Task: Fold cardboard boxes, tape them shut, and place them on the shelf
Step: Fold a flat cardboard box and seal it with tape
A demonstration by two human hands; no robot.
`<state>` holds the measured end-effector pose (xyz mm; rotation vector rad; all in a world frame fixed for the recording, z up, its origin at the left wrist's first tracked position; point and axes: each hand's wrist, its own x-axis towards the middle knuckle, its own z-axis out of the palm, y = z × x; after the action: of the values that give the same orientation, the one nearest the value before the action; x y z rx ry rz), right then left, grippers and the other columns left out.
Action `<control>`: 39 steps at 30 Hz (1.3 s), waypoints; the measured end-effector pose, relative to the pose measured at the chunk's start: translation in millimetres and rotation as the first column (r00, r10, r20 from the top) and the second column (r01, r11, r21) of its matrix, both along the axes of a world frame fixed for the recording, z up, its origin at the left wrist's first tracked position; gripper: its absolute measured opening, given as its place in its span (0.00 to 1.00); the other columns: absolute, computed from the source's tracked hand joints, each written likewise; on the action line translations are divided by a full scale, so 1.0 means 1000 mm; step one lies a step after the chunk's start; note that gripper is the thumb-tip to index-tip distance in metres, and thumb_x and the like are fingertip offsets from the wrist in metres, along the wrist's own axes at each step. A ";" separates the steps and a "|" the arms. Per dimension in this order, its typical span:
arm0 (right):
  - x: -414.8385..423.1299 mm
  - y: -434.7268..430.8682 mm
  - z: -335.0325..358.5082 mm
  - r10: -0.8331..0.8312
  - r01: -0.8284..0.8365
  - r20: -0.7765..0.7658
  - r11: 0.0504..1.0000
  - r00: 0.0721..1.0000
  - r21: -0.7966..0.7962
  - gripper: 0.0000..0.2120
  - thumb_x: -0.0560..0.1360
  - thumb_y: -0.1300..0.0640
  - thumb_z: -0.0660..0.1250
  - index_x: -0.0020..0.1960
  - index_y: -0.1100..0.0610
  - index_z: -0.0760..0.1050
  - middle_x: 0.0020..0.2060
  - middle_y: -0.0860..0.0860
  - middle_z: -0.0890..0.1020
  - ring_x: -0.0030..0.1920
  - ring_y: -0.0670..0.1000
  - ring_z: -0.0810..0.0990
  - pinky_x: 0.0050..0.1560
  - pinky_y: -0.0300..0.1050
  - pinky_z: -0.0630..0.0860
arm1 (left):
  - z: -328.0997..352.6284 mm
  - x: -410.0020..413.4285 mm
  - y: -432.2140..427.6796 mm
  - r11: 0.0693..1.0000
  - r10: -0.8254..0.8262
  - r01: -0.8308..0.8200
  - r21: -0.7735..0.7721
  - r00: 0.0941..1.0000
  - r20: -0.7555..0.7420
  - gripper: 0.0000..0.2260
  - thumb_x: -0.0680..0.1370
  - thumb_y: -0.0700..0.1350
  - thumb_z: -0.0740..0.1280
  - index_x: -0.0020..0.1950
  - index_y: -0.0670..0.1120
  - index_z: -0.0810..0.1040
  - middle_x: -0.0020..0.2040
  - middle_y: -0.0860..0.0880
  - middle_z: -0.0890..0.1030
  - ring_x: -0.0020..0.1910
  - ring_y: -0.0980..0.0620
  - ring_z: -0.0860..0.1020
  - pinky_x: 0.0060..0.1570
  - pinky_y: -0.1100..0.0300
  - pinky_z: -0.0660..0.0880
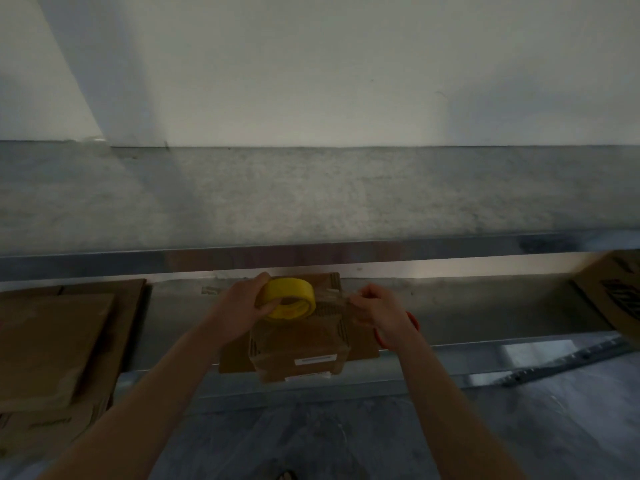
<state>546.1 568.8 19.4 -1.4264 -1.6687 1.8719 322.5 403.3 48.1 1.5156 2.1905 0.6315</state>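
Yellow tape roll [289, 298] sits in the left hand [242, 308], whose fingers are curled over its rim with the thumb hooked at the core. A strip of clear tape [334, 295] stretches from the roll across to the right hand [377, 315], which pinches its free end between thumb and fingertips. A red band [415, 322] circles the right wrist.

Directly beneath both hands, between the two forearms, a small cardboard box [298, 344] rests with its flaps closed and a white label [315, 359] on the edge nearest the person. Whether tape already lies across its top is hard to tell in the dim light. The box stands on a flat cardboard sheet [363, 351] that sticks out past it under the right wrist and beyond the fingertips.

Both lie on the lower level of a grey metal shelf [485, 306]. Just above the hands runs a metal beam [381, 249], and beyond it is an upper shelf level [311, 195] backed by a pale wall [311, 64].

Well to the left of the left hand is a stack of flat cardboard [52, 341]. Far to the right of the right hand a printed box [613, 292] leans tilted, cut off by the picture's edge. Below the forearms shows grey floor [346, 441].
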 end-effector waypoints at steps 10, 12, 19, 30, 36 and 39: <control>0.007 -0.002 -0.021 -0.061 0.058 -0.013 0.982 0.998 -0.178 0.09 0.76 0.57 0.70 0.52 0.61 0.79 0.49 0.58 0.85 0.53 0.60 0.83 0.55 0.61 0.80 | -0.010 0.005 0.001 0.998 -0.006 -0.004 0.067 0.988 0.152 0.14 0.74 0.55 0.70 0.56 0.54 0.72 0.49 0.56 0.76 0.47 0.57 0.76 0.47 0.55 0.77; 0.002 -0.005 -0.026 -0.072 0.066 -0.025 0.978 0.997 -0.197 0.10 0.76 0.56 0.70 0.52 0.62 0.79 0.49 0.58 0.85 0.51 0.59 0.84 0.56 0.61 0.80 | -0.012 0.004 0.000 0.997 0.000 -0.012 0.074 0.988 0.156 0.14 0.74 0.56 0.69 0.56 0.53 0.73 0.49 0.55 0.76 0.46 0.58 0.76 0.45 0.58 0.75; -0.006 -0.008 -0.040 -0.169 0.152 -0.031 0.943 0.985 -0.298 0.02 0.78 0.58 0.69 0.48 0.57 0.78 0.43 0.54 0.84 0.41 0.52 0.83 0.39 0.45 0.79 | -0.014 0.009 0.002 0.990 0.056 -0.084 0.109 0.970 0.237 0.20 0.72 0.51 0.73 0.61 0.57 0.72 0.56 0.53 0.76 0.51 0.59 0.74 0.52 0.60 0.75; -0.010 -0.021 -0.057 -0.325 0.256 -0.114 0.879 0.939 -0.401 0.09 0.75 0.56 0.73 0.50 0.55 0.74 0.46 0.56 0.82 0.46 0.57 0.81 0.47 0.54 0.79 | -0.015 0.007 -0.001 0.993 -0.034 0.002 0.116 0.962 0.271 0.28 0.70 0.58 0.69 0.67 0.72 0.63 0.66 0.54 0.72 0.64 0.53 0.71 0.63 0.50 0.73; -0.011 -0.046 -0.058 -0.336 0.348 -0.098 0.926 0.937 0.147 0.09 0.77 0.62 0.68 0.51 0.49 0.80 0.49 0.46 0.84 0.53 0.49 0.82 0.56 0.43 0.79 | -0.014 0.010 0.000 0.989 -0.038 -0.006 0.149 0.956 0.290 0.29 0.71 0.55 0.70 0.67 0.72 0.63 0.65 0.54 0.72 0.63 0.54 0.72 0.62 0.52 0.73; -0.008 -0.051 -0.060 -0.206 0.222 -0.102 0.959 0.973 0.178 0.17 0.80 0.65 0.60 0.58 0.47 0.80 0.56 0.46 0.81 0.58 0.48 0.80 0.62 0.47 0.77 | -0.013 0.010 0.000 0.988 -0.039 -0.004 0.152 0.959 0.282 0.30 0.71 0.54 0.71 0.66 0.75 0.63 0.63 0.55 0.72 0.61 0.54 0.72 0.61 0.53 0.73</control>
<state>538.2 517.9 -40.8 -1.3722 -1.5383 1.5886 332.6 403.0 35.4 1.4136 1.9461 0.9653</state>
